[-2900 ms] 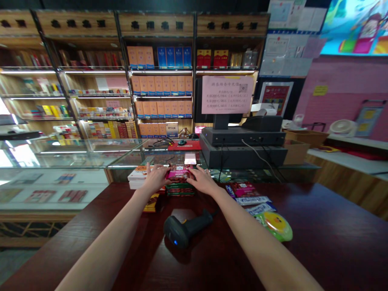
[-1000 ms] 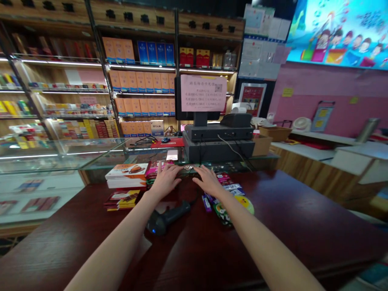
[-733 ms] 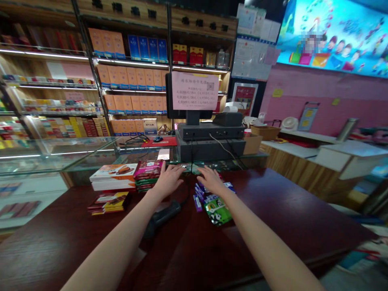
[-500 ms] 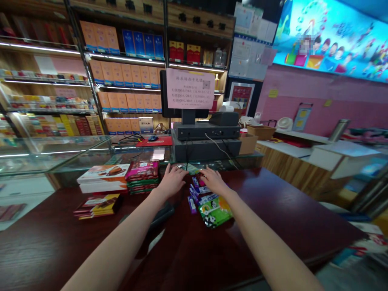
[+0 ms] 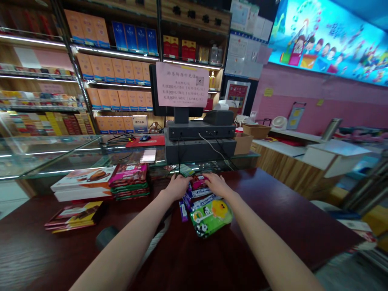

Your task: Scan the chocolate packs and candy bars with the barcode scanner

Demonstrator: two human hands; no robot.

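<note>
On the dark red tabletop point(image 5: 254, 226), a small dark red packet point(image 5: 198, 182) lies between my two hands. My left hand point(image 5: 178, 186) is closed on its left end. My right hand point(image 5: 218, 186) has its fingers curled over the right end. Several purple stick packs point(image 5: 200, 193) lie fanned out just below the packet, partly hidden by my hands. Nearer to me is a green pouch point(image 5: 209, 218) with a yellow duck and pandas on it.
Left of my arm stand a stack of pink and green packets point(image 5: 129, 182), a white cake box point(image 5: 83, 184) and flat chocolate packs point(image 5: 75, 216). A dark object point(image 5: 106, 237) lies partly behind my left forearm. Beyond the hands is a cash register point(image 5: 200, 149) on a glass counter point(image 5: 75, 155).
Both hands have come closer together and closed on the ends of the dark red packet. The view has shifted, so the goods on the left appear further left and lower.
</note>
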